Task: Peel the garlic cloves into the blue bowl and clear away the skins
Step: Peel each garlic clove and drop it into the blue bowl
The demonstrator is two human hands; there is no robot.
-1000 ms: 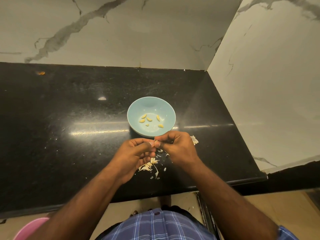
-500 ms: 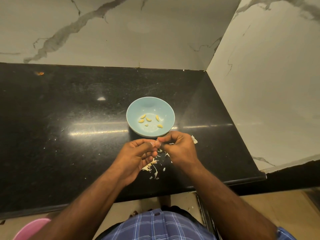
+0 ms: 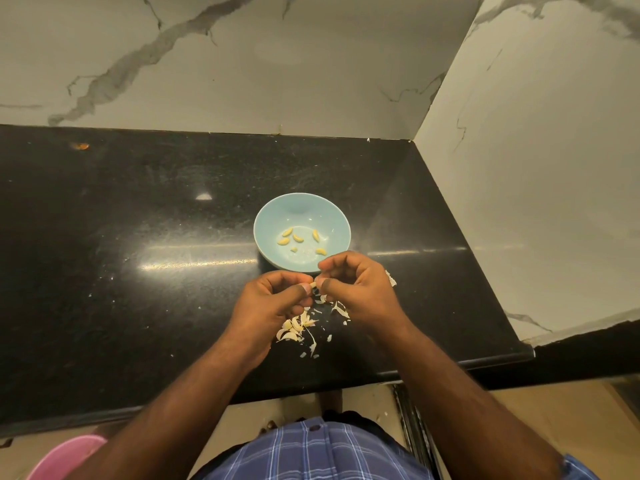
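A light blue bowl (image 3: 301, 209) sits on the black counter (image 3: 138, 254) and holds several peeled yellow cloves (image 3: 298, 238). Just in front of its near rim, my left hand (image 3: 273, 303) and my right hand (image 3: 360, 292) meet fingertip to fingertip. Both pinch one small garlic clove (image 3: 313, 285) between thumbs and forefingers; most of it is hidden by the fingers. A scatter of pale garlic skins (image 3: 298, 329) lies on the counter under and between my hands, and one more scrap (image 3: 390, 279) shows past my right hand.
Marble walls close the counter at the back and at the right (image 3: 536, 168). The counter's front edge (image 3: 311, 393) runs just below my forearms. A pink container (image 3: 65, 457) shows at the lower left, below counter level.
My hands stay at the same spot by the bowl's near rim, with only small finger movements on the clove. The bowl and its cloves have not moved.
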